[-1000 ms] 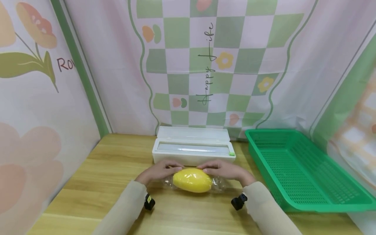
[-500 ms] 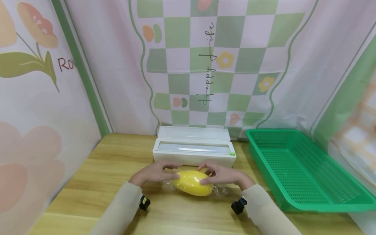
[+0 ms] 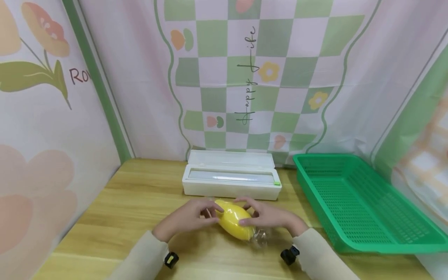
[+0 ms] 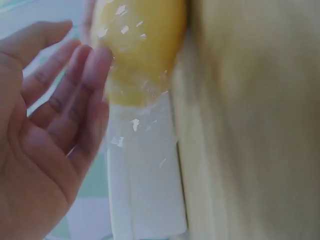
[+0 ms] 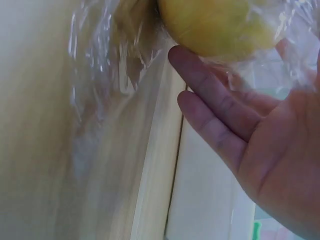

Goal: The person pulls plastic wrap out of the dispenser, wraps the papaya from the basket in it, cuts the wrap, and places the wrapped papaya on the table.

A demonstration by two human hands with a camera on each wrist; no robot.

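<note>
A glossy yellow fruit (image 3: 235,221), oblong and wrapped in clear plastic film, sits between both hands in the head view, slanted with its right end nearer me. Loose film (image 3: 259,237) bunches at that end. The right hand (image 3: 269,215) holds the fruit, thumb on its upper face and fingers at the far side; its other fingers extend loosely beneath in the right wrist view. At the left end, the left hand (image 3: 193,214) touches the fruit with slightly bent fingertips. In the left wrist view its thumb (image 4: 42,40) stands apart from the fruit (image 4: 142,45).
Behind the hands stands a white cling film dispenser (image 3: 231,190) with its lid (image 3: 231,158) raised and a film roll inside. A green perforated basket (image 3: 315,206) occupies the right side of the wooden table (image 3: 140,194). A patterned curtain (image 3: 241,77) hangs at the back.
The fruit has turned clockwise, its right end swinging toward me. The right thumb has come onto its upper face. The left hand has drawn back and moved to the fruit's left end.
</note>
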